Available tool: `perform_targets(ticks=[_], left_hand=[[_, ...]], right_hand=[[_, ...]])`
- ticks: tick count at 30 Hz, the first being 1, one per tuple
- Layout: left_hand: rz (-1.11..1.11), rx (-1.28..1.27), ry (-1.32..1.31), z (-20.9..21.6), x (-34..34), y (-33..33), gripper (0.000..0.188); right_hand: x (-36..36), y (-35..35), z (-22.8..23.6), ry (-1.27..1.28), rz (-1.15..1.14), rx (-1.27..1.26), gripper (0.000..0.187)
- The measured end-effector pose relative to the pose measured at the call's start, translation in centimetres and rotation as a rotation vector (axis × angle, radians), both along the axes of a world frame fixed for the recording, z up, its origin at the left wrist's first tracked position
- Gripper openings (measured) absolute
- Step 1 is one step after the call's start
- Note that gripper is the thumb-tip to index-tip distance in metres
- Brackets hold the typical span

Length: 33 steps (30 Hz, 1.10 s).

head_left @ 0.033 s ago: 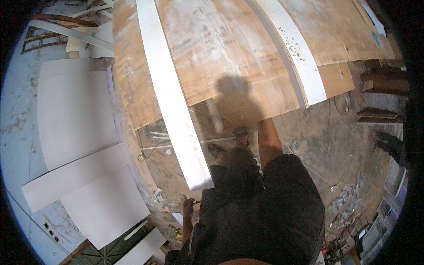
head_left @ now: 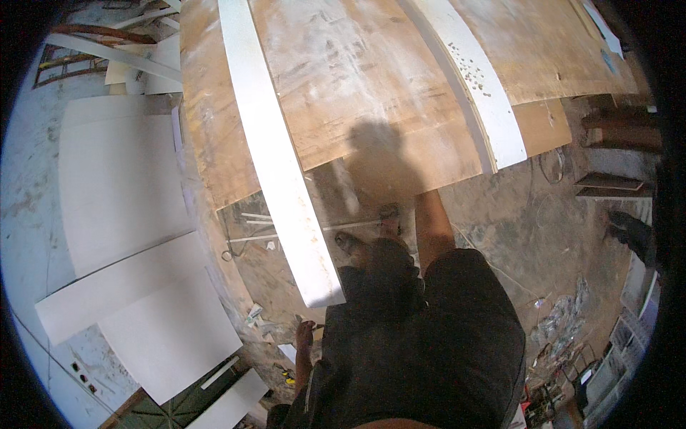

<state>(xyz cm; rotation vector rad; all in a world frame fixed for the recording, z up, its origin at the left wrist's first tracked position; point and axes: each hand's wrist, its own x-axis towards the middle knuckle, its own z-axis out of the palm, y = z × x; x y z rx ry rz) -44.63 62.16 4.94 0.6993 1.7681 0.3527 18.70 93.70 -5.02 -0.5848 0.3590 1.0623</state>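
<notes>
View shifted slightly, white board (head_left: 275,154) ahead of left hand (head_left: 305,334), apart

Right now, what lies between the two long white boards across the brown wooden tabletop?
In the head view, no object shows between the left white board and the dark-speckled right white board: just bare brown wooden tabletop, whitish smears and a shadow.

Our view has shifted very slightly: the broad brown wooden panel (head_left: 314,93), the long flat white board (head_left: 268,129) across it and the white strip speckled with dark spots (head_left: 493,107) now show a touch further left before us.
</notes>
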Motion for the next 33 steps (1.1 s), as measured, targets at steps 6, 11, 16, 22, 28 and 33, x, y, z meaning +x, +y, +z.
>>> perform_targets(ticks=[6,11,16,22,28,33], left_hand=[[-0.486,0.268,0.128,-2.8,-0.8,-1.9,0.034],[-0.328,0.114,0.166,-1.9,0.1,-0.6,0.035],[0.085,0.027,-0.327,-2.0,0.0,-1.2,0.024],[-0.252,0.168,-0.019,-3.9,0.2,-1.4,0.033],[0.354,0.225,-0.6,-0.6,4.2,12.3,0.051],[0.034,0.16,-0.776,7.7,16.3,22.3,0.063]], right_hand=[[-3.6,-1.6,-0.8,0.042,0.006,-0.058,0.049],[-5.2,-1.9,-1.7,0.052,-0.003,-0.097,0.047],[-5.6,-2.6,-2.1,0.052,0.019,-0.136,0.046],[-9.7,-5.0,-0.3,-0.009,0.261,-0.238,0.045],[-17.8,-17.7,9.0,-0.131,1.249,-0.101,0.043],[-18.2,-20.8,13.5,-0.316,1.549,0.067,0.042]])
